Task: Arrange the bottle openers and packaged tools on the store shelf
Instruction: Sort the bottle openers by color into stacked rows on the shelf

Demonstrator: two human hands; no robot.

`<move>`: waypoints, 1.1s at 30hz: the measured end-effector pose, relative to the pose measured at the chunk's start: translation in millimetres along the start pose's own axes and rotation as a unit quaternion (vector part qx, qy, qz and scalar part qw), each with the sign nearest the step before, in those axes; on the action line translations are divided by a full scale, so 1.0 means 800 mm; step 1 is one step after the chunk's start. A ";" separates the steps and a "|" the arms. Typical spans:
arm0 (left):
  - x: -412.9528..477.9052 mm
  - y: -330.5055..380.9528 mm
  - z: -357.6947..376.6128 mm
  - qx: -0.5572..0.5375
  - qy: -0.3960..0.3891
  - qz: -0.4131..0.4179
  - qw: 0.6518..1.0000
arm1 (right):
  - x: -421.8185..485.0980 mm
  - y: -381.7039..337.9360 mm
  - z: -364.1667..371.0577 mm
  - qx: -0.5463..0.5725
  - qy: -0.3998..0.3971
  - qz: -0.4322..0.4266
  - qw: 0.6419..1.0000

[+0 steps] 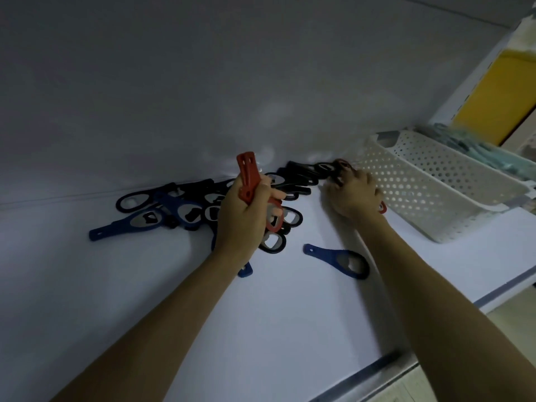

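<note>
L hand (243, 216) is fisted round a bunch of red openers (247, 175): fingers curled tight, handles sticking up, heads hanging below the fist. It's above the loose pile (185, 204) of black & blue openers lying along the back edge of the shelf (261, 329). R hand (355, 195) is down on the black openers (301, 175) at the back, just beside the white basket (435, 181). It's blurred, so can't tell if its fingers pinch anything, tho a red bit (382, 208) pokes out beneath it. Risks, imo: the bunch is several slick flat pieces in one fist w/ no support, so adding another could let one slide out & drop into the pile. R hand raking next to the basket could shove it toward the shelf's right edge. Lone blue opener (339, 261) lies nearer the front edge, btwn the forearms, so a forearm sweep could knock it off.
</note>
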State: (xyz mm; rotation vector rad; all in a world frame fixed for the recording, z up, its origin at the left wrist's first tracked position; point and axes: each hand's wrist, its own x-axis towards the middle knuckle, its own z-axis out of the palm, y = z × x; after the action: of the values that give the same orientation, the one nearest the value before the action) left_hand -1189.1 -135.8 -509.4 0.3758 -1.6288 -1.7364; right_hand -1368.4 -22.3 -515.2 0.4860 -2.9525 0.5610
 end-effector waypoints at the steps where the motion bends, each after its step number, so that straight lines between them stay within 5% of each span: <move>1: 0.000 0.000 0.000 -0.002 0.002 0.005 1.000 | -0.001 0.008 0.002 -0.048 -0.031 0.002 0.998; 4: -0.001 -0.003 0.000 0.012 0.015 0.016 1.000 | -0.021 0.004 0.002 -0.102 -0.010 -0.056 0.993; 8: 0.000 -0.004 0.000 0.001 0.029 0.006 1.000 | -0.022 -0.002 -0.003 -0.023 0.065 -0.091 0.993; 14: 0.003 0.002 0.000 -0.049 0.017 -0.009 0.999 | 0.023 0.012 0.012 -0.068 -0.009 -0.066 0.996; 24: 0.000 0.004 -0.002 0.017 -0.007 -0.044 0.999 | -0.030 0.000 -0.008 0.064 0.157 -0.058 0.984; 26: 0.001 0.005 -0.002 -0.007 0.002 -0.055 0.998 | -0.045 -0.006 -0.018 0.261 0.166 -0.069 0.949; 29: 0.003 0.005 -0.004 -0.033 0.004 -0.062 0.997 | -0.074 -0.012 -0.030 0.573 0.000 -0.046 0.818; 33: 0.005 0.005 -0.004 -0.043 0.002 -0.064 0.997 | -0.085 -0.019 -0.036 0.674 -0.132 -0.050 0.725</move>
State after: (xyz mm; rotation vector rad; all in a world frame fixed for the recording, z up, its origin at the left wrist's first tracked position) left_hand -1188.8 -140.8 -505.2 0.4521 -1.5514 -1.8928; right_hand -1298.1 -4.7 -493.5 0.7946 -2.0707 2.7419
